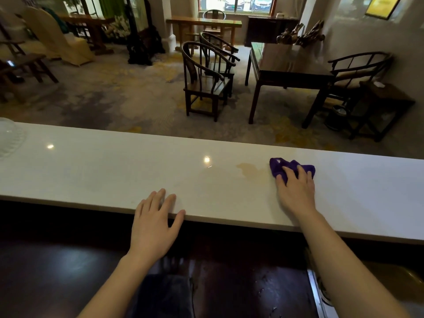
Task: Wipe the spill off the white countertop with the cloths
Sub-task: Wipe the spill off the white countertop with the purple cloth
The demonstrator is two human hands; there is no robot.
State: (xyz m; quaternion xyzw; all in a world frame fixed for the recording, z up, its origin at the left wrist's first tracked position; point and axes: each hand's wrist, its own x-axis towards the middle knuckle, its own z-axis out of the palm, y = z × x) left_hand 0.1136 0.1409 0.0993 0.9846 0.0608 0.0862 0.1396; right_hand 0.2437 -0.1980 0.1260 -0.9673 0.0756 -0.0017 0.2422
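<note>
A long white countertop (103, 171) runs across the view. A pale brownish spill (251, 171) lies on it right of centre. Just to the right of the spill sits a crumpled purple cloth (281, 166). My right hand (296, 189) lies flat on the cloth's near side with its fingers spread over it, pressing it to the counter. My left hand (156, 223) rests open on the counter's near edge, fingers apart, holding nothing. A dark cloth (165, 292) lies on the lower dark surface below my left arm.
A clear glass object (9, 136) stands at the counter's far left end. Below the counter is a dark worktop (241, 283), with a metal sink edge (317, 294) at the lower right. Beyond the counter are wooden chairs (206, 81) and a dark table (286, 67).
</note>
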